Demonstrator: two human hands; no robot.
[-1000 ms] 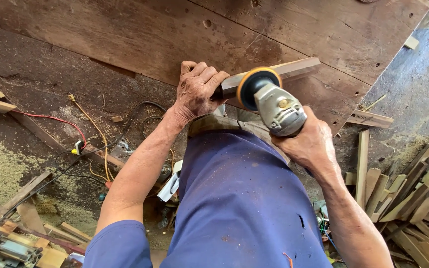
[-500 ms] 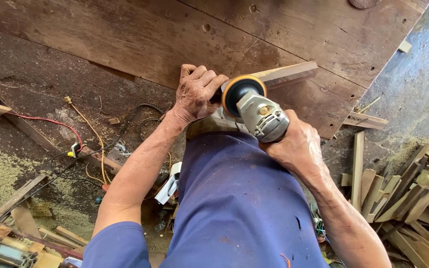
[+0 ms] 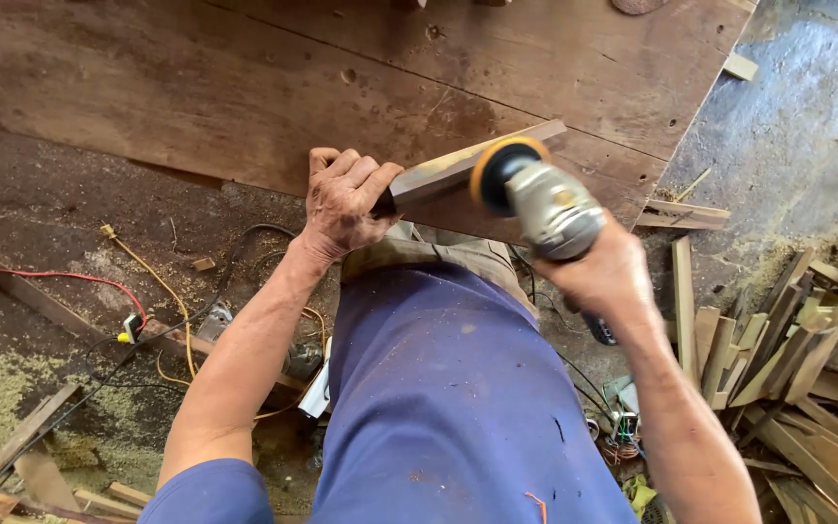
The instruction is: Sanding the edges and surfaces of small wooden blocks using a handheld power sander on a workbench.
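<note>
Gripping one end of a long narrow strip of brown wood [image 3: 458, 170], the left hand [image 3: 346, 199] has its fingers curled fully closed over the top of the piece. That strip runs from the left hand up and to the right, its far end lying over a large worn brown wooden board [image 3: 244, 87] on the ground. Held in the right hand [image 3: 608, 272], fingers wrapped tight about the body, is a grey metal angle grinder with a round yellow-rimmed sanding disc [image 3: 535, 194]. Disc meets the strip about midway along its length, on the side nearer the person. Both forearms extend from blue short sleeves above blue trousers. Noted on the dirt floor to the left: a red cable [image 3: 80, 279] and a yellow cable [image 3: 143, 267]. Noted to the right: a heap of pale wooden offcuts [image 3: 788, 359], well apart from the strip.
</note>
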